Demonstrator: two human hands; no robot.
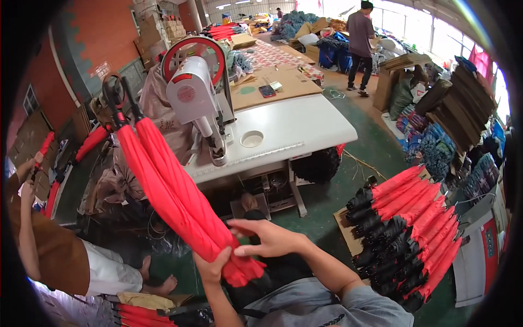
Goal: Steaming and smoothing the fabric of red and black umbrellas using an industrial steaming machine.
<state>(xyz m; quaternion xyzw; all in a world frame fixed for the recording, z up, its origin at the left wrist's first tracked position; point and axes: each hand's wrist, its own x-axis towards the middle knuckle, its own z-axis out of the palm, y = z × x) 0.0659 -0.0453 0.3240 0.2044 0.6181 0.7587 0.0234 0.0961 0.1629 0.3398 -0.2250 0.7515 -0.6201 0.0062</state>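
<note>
Two closed red umbrellas (pixel 177 199) lean up and to the left in front of me, side by side. Their black hook handles (pixel 115 94) are at the upper left, and the loose red cloth ends (pixel 239 272) are near my lap. My left hand (pixel 211 265) is wrapped round the umbrellas close to the cloth ends. Beside them on the right, my right hand (pixel 264 238) has its thumb and fingers apart, close to the red cloth. Whether its fingertips touch the cloth I cannot tell.
A sewing machine (pixel 192 92) with a red-rimmed wheel stands on a white table (pixel 294 122) ahead. Several red umbrellas with black ends (pixel 414 229) are piled at the right. A co-worker in brown (pixel 60 253) handles a red umbrella at the left; another person (pixel 359 43) stands far back.
</note>
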